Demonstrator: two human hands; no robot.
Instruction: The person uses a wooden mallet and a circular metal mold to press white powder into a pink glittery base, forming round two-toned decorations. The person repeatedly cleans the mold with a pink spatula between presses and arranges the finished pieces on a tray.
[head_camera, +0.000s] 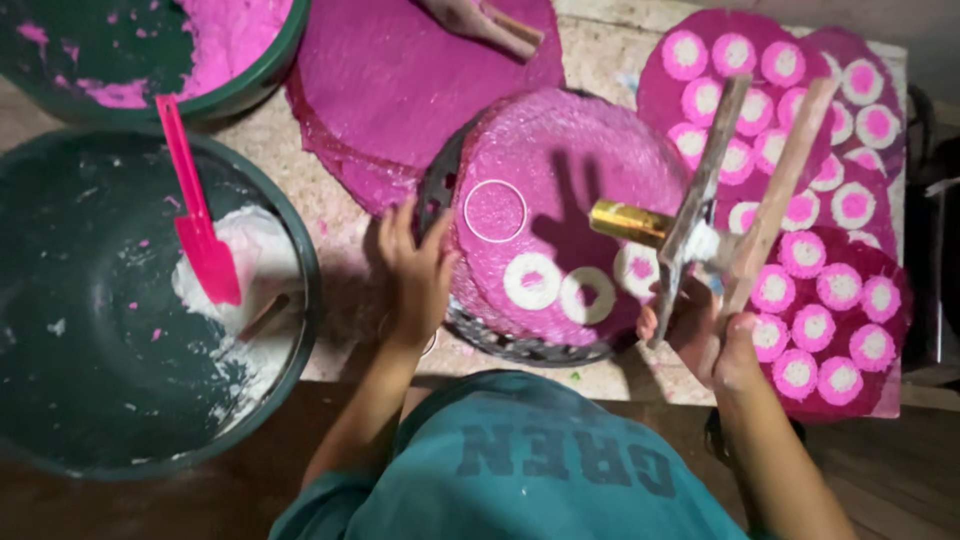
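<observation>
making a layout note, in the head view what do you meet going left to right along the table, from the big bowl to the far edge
dark green bowl → pink spatula → left hand → round pink sheet on the rack → brass-tipped wooden tool in the right hand → finished pink sheets with white rings

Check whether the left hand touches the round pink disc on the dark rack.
Touching: the head view shows the left hand with fingertips on the round pink disc's left edge.
</observation>
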